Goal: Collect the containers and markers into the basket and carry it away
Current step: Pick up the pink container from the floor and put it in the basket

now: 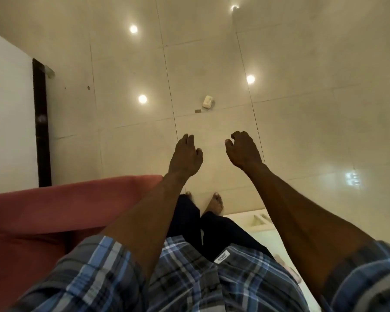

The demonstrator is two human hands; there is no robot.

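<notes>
My left hand [186, 155] and my right hand [243, 150] are stretched out side by side over a glossy tiled floor, both holding nothing. The left hand's fingers hang down loosely apart. The right hand's fingers are curled inward but grip nothing. No basket, container or marker is in view. A small white rectangular object [208, 101] lies on the floor ahead of my hands, with a tiny grey scrap [198, 111] beside it.
A red cushioned seat [54, 210] fills the lower left. A white wall with a dark vertical frame [41, 122] stands at the left. A white surface edge [259, 221] shows at the lower right. My bare feet [215, 203] stand on the tiles.
</notes>
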